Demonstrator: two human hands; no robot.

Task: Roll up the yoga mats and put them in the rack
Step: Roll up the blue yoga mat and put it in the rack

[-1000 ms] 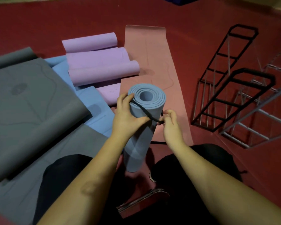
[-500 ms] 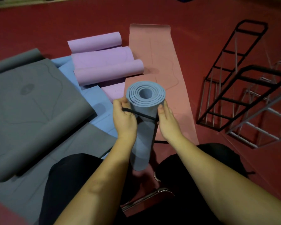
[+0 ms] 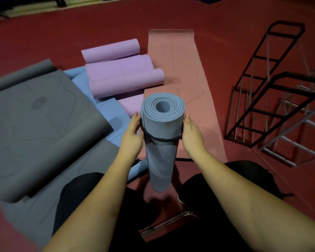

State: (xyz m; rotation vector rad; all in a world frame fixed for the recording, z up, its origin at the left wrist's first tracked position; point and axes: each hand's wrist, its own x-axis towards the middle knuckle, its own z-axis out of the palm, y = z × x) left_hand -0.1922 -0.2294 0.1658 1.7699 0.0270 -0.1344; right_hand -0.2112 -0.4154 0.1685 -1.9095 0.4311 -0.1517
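A rolled grey-blue yoga mat (image 3: pixel 161 142) stands upright between my knees, its coiled end facing the camera. A black elastic strap (image 3: pixel 162 140) circles it a little below the top. My left hand (image 3: pixel 132 134) holds the roll's left side at the strap, and my right hand (image 3: pixel 190 132) holds its right side, fingers behind the roll. A black metal rack (image 3: pixel 273 106) stands on the floor to the right. A pink mat (image 3: pixel 185 73) lies unrolled ahead, with loosely rolled purple mats (image 3: pixel 120 75) to its left.
Grey mats (image 3: pixel 35 124) and a light blue mat (image 3: pixel 105 113) lie spread at the left on the red floor. A silver metal rack (image 3: pixel 302 135) sits beside the black one. A chrome chair frame (image 3: pixel 169 222) shows below my legs.
The black strap has been pushed down and levelled around the roll. Both hands moved from working the strap to flanking the roll's sides, and the roll turned more upright.
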